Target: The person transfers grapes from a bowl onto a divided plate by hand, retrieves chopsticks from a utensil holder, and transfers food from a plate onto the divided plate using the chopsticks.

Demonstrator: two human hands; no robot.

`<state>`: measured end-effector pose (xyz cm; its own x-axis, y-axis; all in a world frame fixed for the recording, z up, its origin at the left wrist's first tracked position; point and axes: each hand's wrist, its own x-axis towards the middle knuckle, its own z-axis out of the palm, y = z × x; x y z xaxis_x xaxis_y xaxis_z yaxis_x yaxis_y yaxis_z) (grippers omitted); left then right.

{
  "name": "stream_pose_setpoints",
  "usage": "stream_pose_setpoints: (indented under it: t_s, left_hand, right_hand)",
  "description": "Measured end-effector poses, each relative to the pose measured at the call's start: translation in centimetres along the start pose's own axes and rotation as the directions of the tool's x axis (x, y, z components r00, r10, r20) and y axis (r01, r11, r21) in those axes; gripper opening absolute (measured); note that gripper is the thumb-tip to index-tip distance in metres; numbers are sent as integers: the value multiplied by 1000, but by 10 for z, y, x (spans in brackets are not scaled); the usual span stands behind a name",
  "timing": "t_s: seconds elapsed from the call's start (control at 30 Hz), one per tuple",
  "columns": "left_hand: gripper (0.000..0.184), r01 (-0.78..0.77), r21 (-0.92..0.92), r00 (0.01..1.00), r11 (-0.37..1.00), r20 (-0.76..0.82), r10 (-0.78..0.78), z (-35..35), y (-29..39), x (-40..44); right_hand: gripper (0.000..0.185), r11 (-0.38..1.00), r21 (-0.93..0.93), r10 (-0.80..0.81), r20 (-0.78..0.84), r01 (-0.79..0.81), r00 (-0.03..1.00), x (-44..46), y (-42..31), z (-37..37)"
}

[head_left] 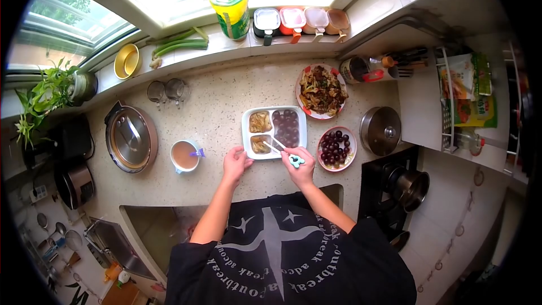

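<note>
A white divided plate (246, 130) sits on the counter before me. Its two left compartments hold brownish cooked food (260, 121), and dark round fruit (285, 126) fills the right one, looking hazy. My right hand (302, 169) is closed on white training chopsticks (275, 146) with a teal ring grip. Their tips reach into the food of the lower left compartment. At the plate's lower left corner, my left hand (236, 164) has thumb and fingers around the edge. Right of the plate stands a bowl of dark round fruit (334, 148).
A dish of cooked food (323, 91) stands at the back right, near a lidded pot (380, 130). On the left are a mug (184, 156) of brown drink, a large lidded pan (131, 138) and glass cups (175, 90). Seasoning boxes (292, 18) line the sill.
</note>
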<state>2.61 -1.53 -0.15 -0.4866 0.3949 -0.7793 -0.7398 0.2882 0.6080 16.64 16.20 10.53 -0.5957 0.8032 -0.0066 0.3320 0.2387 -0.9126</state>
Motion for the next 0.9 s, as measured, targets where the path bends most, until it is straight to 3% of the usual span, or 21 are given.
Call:
stream_pose_setpoints:
  t_s: [0.3,0.5,0.7,0.8,0.9]
  left_hand:
    - [26,-6,-2,1000,1000,12,6,-1,-2,3]
    - [26,-3,-13,1000,1000,18,3,-2,-4,3]
    - [27,-1,-3,1000,1000,15,1,-1,-4,3]
    - [26,-2,10,1000,1000,15,2,-1,-3,2]
    - [26,-10,9,1000,1000,13,9,-2,-3,2]
  right_hand:
    - [9,1000,-19,-11,132,14,991,-1,21,4]
    - [11,998,-31,-47,95,50,994,-2,10,-5]
    - [11,995,45,-94,172,88,981,5,10,-2]
    - [11,996,-23,-81,167,86,983,3,8,-2]
    - [10,988,27,-157,242,155,957,3,5,-8]
